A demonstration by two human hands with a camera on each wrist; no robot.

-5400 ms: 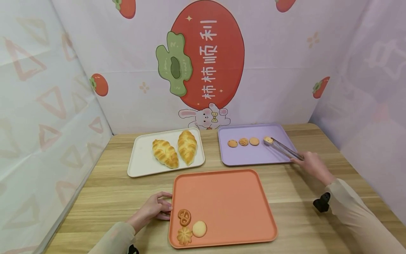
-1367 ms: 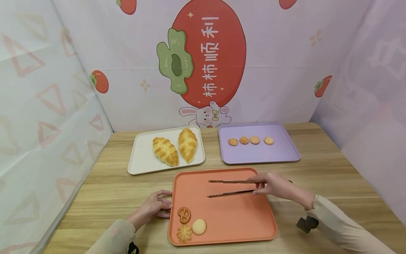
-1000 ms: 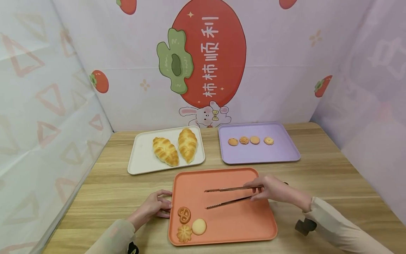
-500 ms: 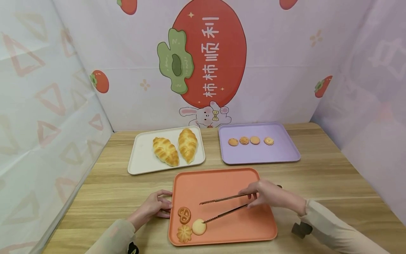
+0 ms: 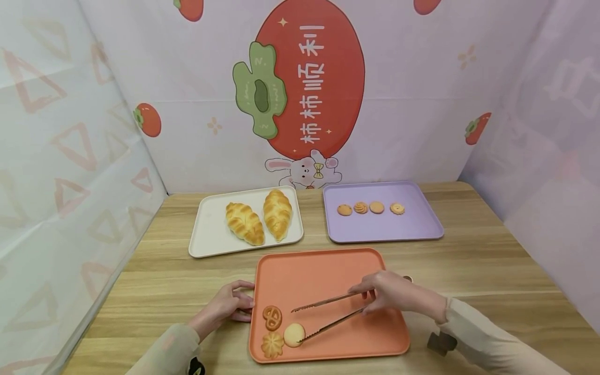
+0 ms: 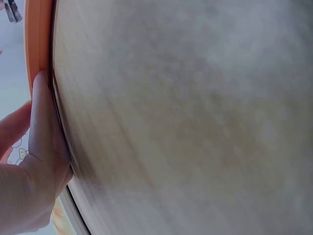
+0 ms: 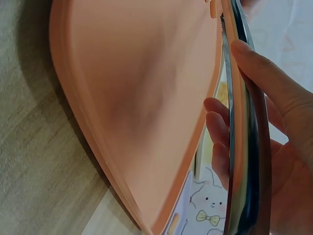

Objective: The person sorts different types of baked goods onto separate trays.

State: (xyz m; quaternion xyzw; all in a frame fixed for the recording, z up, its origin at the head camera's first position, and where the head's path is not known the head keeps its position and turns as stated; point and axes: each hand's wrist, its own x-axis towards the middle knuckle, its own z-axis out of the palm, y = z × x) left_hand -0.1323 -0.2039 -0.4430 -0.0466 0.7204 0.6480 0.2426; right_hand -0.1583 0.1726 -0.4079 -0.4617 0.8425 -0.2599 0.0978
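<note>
My right hand (image 5: 391,290) grips a pair of metal tongs (image 5: 331,325) over the orange tray (image 5: 328,273). The tongs' arms are spread; the near tip is at the right edge of a pale round cookie (image 5: 292,334), the far tip above it to the right of a pretzel cookie (image 5: 272,317). A flower-shaped cookie (image 5: 272,345) lies beside them in the tray's near left corner. My left hand (image 5: 228,304) rests relaxed fingers against the tray's left edge, as the left wrist view shows with its fingers (image 6: 41,117) at the rim.
Behind stand a white tray (image 5: 208,229) with two braided breads (image 5: 245,224) and a purple tray (image 5: 375,232) with several cookies in a row. All lie on a wooden table (image 5: 154,271). Fabric walls (image 5: 412,130) close off the back and sides.
My right hand has come from the purple tray to the orange one with the tongs. Their tips have moved left and nearer to the round cookie. My left hand has stayed put.
</note>
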